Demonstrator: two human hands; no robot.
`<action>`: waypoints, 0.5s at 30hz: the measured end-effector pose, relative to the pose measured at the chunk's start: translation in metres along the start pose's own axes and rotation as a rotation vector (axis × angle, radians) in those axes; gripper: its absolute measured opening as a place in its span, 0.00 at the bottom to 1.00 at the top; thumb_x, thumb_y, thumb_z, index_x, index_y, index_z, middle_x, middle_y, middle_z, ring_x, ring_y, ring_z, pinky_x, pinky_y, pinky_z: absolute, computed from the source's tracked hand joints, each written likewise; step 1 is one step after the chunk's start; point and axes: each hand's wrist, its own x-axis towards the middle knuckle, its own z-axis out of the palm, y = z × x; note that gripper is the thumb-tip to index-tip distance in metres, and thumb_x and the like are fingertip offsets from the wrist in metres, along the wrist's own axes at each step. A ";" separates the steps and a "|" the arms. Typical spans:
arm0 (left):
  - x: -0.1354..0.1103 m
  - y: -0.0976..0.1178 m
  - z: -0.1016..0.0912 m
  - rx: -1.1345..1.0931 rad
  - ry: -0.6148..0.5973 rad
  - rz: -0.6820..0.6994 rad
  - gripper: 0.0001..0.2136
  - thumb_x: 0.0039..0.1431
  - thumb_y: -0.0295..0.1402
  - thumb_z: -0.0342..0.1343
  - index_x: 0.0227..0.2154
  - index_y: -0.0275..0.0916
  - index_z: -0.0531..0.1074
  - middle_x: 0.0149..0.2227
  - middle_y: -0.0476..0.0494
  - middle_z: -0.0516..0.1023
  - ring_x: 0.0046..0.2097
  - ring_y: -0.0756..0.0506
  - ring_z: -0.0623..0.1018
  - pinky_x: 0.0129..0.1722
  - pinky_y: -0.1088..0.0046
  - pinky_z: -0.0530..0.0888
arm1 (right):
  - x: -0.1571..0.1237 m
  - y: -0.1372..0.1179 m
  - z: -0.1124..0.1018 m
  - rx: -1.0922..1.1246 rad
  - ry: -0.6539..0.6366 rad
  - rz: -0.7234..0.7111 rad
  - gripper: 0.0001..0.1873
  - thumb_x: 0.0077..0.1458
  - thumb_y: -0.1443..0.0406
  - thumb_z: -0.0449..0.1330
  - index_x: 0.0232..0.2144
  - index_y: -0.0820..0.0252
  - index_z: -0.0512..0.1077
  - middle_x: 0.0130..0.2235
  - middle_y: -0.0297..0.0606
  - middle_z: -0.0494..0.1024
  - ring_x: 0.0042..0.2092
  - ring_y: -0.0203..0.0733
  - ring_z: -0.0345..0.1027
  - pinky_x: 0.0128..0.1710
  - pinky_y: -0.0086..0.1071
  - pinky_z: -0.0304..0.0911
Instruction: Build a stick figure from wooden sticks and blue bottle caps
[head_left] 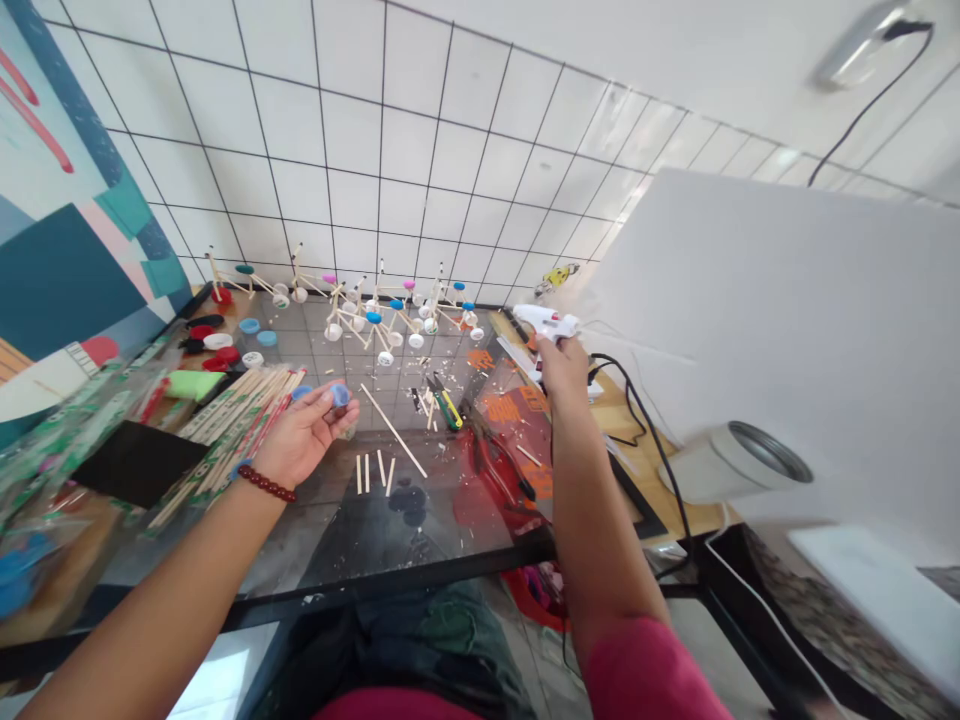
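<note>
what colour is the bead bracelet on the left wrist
The bracelet is dark red, in the head view.

- This place is a small craft workshop
- A glass desk (pixel 337 560) carries cut wooden sticks (pixel 240 440) and wood chips (pixel 427 395)
- Also a hot glue gun (pixel 546 322), pliers (pixel 499 460) and plastic bottle caps (pixel 250 326)
- White tiled wall (pixel 382 150) stands behind

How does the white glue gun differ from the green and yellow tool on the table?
The white plastic hot glue gun is raised in the right hand, while the slim yellow-green handled tool lies on the glass tabletop. The gun is white and chunky; the tool is narrower and darker-tipped. Both are handheld tools.
</note>
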 end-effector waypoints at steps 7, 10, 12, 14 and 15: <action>-0.001 0.001 -0.001 -0.014 -0.029 0.033 0.11 0.68 0.19 0.58 0.31 0.33 0.81 0.32 0.41 0.85 0.33 0.47 0.85 0.38 0.73 0.85 | -0.065 -0.029 0.030 0.664 -0.285 -0.052 0.24 0.54 0.43 0.66 0.42 0.52 0.73 0.28 0.30 0.76 0.26 0.39 0.64 0.24 0.32 0.62; -0.001 0.002 0.000 -0.017 -0.029 0.036 0.09 0.66 0.18 0.59 0.34 0.33 0.83 0.33 0.40 0.86 0.34 0.47 0.85 0.39 0.72 0.85 | -0.076 -0.029 0.034 0.664 -0.379 -0.037 0.24 0.54 0.43 0.68 0.44 0.52 0.75 0.30 0.31 0.77 0.26 0.38 0.65 0.24 0.31 0.62; 0.000 0.002 -0.001 -0.009 -0.026 0.040 0.08 0.66 0.18 0.60 0.35 0.33 0.83 0.33 0.41 0.85 0.34 0.47 0.85 0.39 0.73 0.85 | -0.069 -0.022 0.027 0.662 -0.370 -0.031 0.25 0.54 0.45 0.70 0.46 0.52 0.76 0.33 0.31 0.80 0.26 0.37 0.66 0.24 0.30 0.63; 0.001 0.001 -0.002 -0.008 -0.005 0.046 0.08 0.66 0.18 0.61 0.34 0.34 0.82 0.31 0.42 0.85 0.33 0.48 0.85 0.37 0.73 0.84 | -0.050 -0.010 0.014 0.634 -0.290 -0.013 0.24 0.55 0.46 0.70 0.47 0.53 0.76 0.33 0.31 0.80 0.26 0.36 0.66 0.24 0.29 0.62; 0.002 0.001 -0.002 -0.014 0.012 0.046 0.09 0.66 0.18 0.60 0.32 0.34 0.81 0.31 0.42 0.84 0.33 0.48 0.84 0.37 0.73 0.84 | -0.038 -0.004 0.006 0.596 -0.263 0.006 0.24 0.54 0.46 0.70 0.45 0.54 0.76 0.30 0.30 0.78 0.25 0.36 0.65 0.23 0.29 0.60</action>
